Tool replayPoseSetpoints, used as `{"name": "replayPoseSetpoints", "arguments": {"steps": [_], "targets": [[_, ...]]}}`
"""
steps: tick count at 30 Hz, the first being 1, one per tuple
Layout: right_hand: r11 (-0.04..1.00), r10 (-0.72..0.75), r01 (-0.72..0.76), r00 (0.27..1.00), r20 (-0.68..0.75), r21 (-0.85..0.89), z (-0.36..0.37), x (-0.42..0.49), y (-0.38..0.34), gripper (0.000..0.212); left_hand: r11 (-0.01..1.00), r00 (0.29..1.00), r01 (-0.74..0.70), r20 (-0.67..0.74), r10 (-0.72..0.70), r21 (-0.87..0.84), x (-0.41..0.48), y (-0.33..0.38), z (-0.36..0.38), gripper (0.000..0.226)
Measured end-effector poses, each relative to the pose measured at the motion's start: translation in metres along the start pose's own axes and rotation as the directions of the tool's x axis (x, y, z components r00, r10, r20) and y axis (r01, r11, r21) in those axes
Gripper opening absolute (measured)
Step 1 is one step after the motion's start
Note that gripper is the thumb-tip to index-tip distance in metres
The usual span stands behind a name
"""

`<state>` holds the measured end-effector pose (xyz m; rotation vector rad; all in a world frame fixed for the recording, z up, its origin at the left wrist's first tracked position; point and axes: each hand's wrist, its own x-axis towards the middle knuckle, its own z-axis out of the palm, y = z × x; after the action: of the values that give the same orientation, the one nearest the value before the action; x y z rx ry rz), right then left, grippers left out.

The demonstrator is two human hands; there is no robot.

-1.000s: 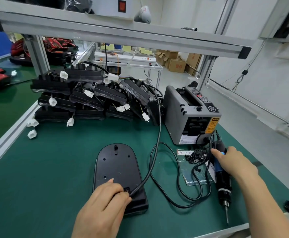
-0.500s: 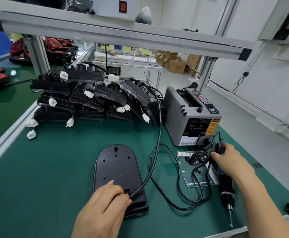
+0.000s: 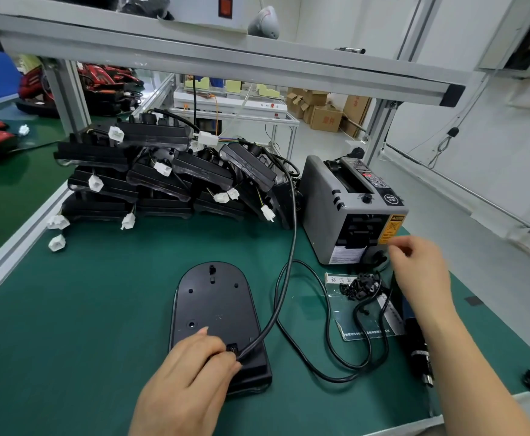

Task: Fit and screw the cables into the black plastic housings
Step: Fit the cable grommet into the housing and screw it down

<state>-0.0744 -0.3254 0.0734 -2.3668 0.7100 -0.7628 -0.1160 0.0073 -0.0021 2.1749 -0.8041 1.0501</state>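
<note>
1. Head view, housing (image 3: pixel 213 306): one black housing lies flat on the mat. Its rounded end points away from you and its square end is nearest you.
2. Head view, cable (image 3: pixel 292 247): it enters the housing at the square end, rises away from you, then loops on the mat right of the housing.
3. Head view, left hand (image 3: pixel 194 376): it rests on the housing's square end, with thumb and forefinger pinched on the cable where it goes in.
4. Head view, right hand (image 3: pixel 420 278): it hangs well right of the housing with fingers loosely bent. It is blurred, so you cannot tell whether it pinches anything.
5. Head view, screws (image 3: pixel 361 286): a small black heap right of the housing, just left of your right hand.
6. Head view, driver (image 3: pixel 416 339): it lies farther right of the housing, under your right forearm. Its long axis runs away from you and its bit points toward you.
7. Judgement: your right hand is nearer both screws and driver. The left is busy pinning the cable, so the pick-up likely falls to the right.
8. Head view, other items: a stack (image 3: pixel 163 171) of finished housings lies beyond the housing, and a dispenser (image 3: pixel 351 212) stands beyond it to the right.
</note>
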Motion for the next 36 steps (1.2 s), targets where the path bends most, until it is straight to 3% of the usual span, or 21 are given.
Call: {"name": "replayPoseSetpoints", "arguments": {"steps": [3,7,10,27,30,33,36], "targets": [[0.922,0.159,-0.203,0.975,0.155,0.33,0.006,0.009,-0.019,0.012,1.0,1.0,-0.008,-0.01,0.008,0.002,-0.001,-0.001,0.001,0.024],[0.805,0.315,-0.405,0.911,0.265,0.434,0.016,0.023,-0.022,0.011,1.0,1.0,-0.013,-0.015,0.013,-0.005,-0.002,-0.002,0.002,0.023],[0.734,0.366,-0.463,0.886,0.286,0.497,0.02,0.032,-0.023,0.014,1.0,1.0,-0.014,-0.018,0.014,-0.002,-0.002,-0.002,0.002,0.024],[0.716,0.391,-0.372,0.915,0.101,0.591,0.044,0.034,-0.026,0.031,1.0,1.0,-0.003,-0.01,0.003,-0.007,-0.001,0.0,0.0,0.022],[0.7,0.388,-0.357,0.917,0.091,0.618,0.04,0.027,-0.025,0.024,1.0,1.0,-0.011,-0.016,0.011,-0.013,-0.001,-0.001,0.0,0.021],[0.672,0.339,-0.351,0.929,0.151,0.652,0.027,0.015,-0.028,0.013,1.0,1.0,-0.006,-0.013,0.006,-0.015,-0.001,-0.001,-0.001,0.021],[0.633,0.156,-0.352,0.93,0.332,0.689,0.015,-0.001,-0.039,0.01,0.999,1.0,-0.01,0.003,0.01,-0.034,0.001,0.0,-0.003,0.022]]}}
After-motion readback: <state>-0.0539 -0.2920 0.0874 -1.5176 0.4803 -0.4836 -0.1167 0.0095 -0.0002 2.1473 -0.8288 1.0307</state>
